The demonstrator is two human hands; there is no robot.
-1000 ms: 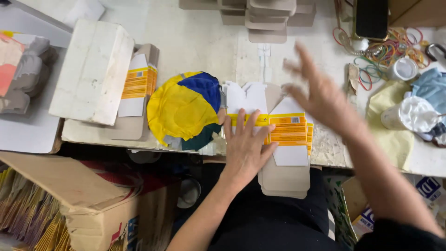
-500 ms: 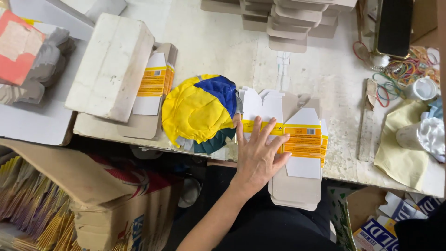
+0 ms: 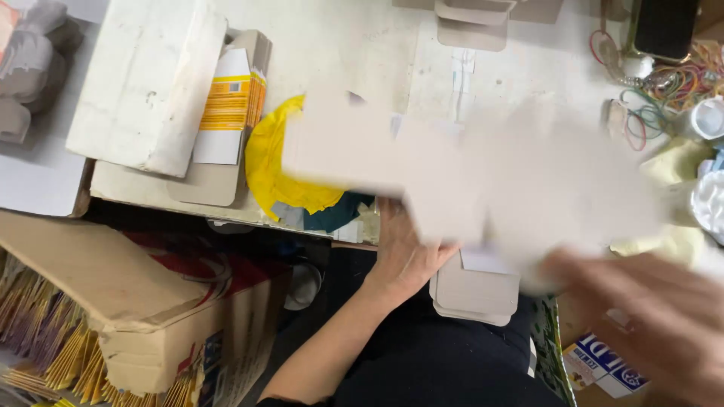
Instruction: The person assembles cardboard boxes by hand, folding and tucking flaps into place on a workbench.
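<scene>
Now | left hand (image 3: 403, 260) flat on carton stack (image 3: 475, 290) | right hand (image 3: 656, 316) blurred, fingers' grip unclear

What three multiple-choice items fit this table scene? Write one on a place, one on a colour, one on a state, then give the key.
1. Where does the white block lie?
A. on the flat cartons at the left of the table
B. on the person's lap
C. among the rubber bands

2. What colour is most of the crumpled cloth?
A. red
B. yellow
C. purple

3. How is the left hand?
A. raised clear of the table
B. closed round a cup
C. laid back-up at the table's near edge, on a stack of card blanks

Key: 1 A, the block covers part of the orange-banded cartons; 2 B, yellow fills most of the cloth; 3 C, the back of the hand shows above the stack.
</scene>
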